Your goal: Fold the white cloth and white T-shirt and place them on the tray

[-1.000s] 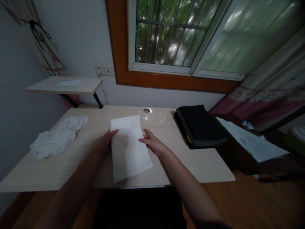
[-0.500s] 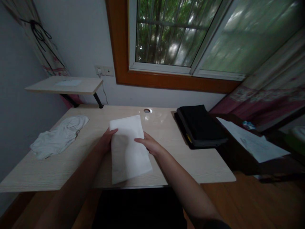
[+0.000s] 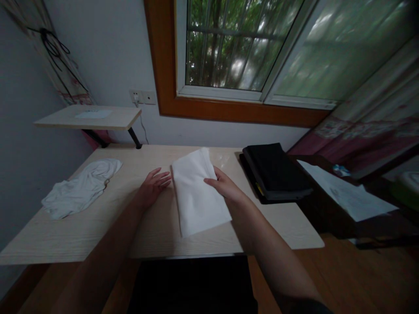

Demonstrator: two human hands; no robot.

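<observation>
A white cloth (image 3: 200,198), folded into a flat rectangle, is tilted above the middle of the desk (image 3: 147,235). My right hand (image 3: 225,183) grips its right edge, thumb on top and the other fingers mostly hidden behind it. Just left of the cloth, my left hand (image 3: 153,187) has its fingers spread and holds nothing; the fingertips come close to the cloth's left edge. Farther left on the desk lies a crumpled white cloth (image 3: 83,185), which neither hand touches.
Black folded items (image 3: 276,170) are stacked at the desk's right side. A small raised shelf (image 3: 111,117) with a paper on it stands at the back left. Beyond the desk's right edge, papers (image 3: 347,192) lie on a dark surface. A window (image 3: 242,48) is behind.
My left hand has let go of the folded cloth and opened beside it. My right hand has carried the cloth to the right and slightly away from me.
</observation>
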